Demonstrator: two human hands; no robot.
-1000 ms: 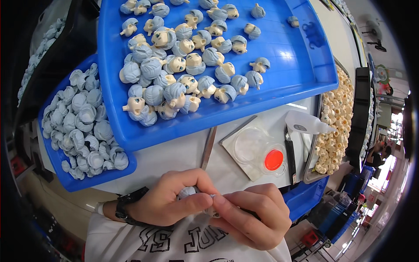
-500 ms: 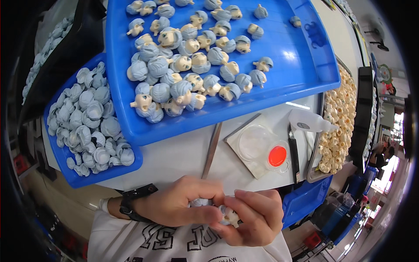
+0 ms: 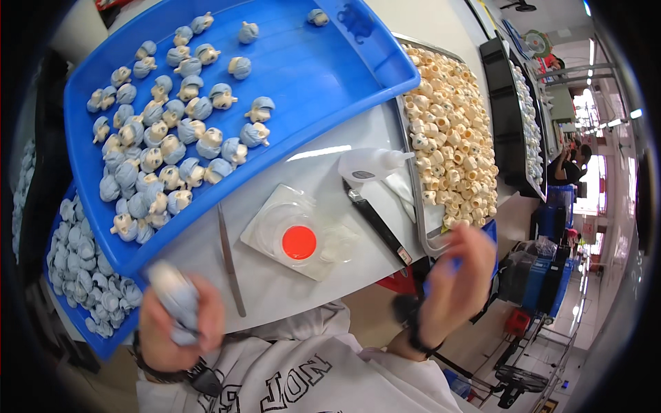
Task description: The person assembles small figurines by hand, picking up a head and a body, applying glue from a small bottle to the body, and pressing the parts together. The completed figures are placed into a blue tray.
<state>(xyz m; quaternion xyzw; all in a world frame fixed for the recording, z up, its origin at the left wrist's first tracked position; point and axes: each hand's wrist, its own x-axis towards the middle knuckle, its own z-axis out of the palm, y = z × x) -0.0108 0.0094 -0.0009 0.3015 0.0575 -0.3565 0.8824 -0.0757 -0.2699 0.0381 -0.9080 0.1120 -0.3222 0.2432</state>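
My left hand (image 3: 155,337), at the lower left, is closed around a small doll head (image 3: 180,296) with blue-grey hair and a cream part on top; motion blurs it. My right hand (image 3: 458,286) is raised at the near end of a metal tray (image 3: 432,241) of hollow cream doll face parts (image 3: 451,138). Its fingers look apart, though blurred, and nothing shows in them. A large blue tray (image 3: 296,82) holds several assembled doll heads (image 3: 172,148). At the left, a smaller blue bin (image 3: 117,347) is filled with blue-grey hair pieces (image 3: 86,258).
On the white table lie a metal tool like tweezers (image 3: 231,265), a clear dish with a red disc (image 3: 299,242), a white squeeze bottle (image 3: 368,164) and a black-handled cutter (image 3: 379,227). Black trays (image 3: 506,103) stand at the right. A person (image 3: 568,165) is far off.
My hands have parted from the doll head they both held. The left carries it leftward; the right has moved right to the face-part tray. The view has turned rightward.
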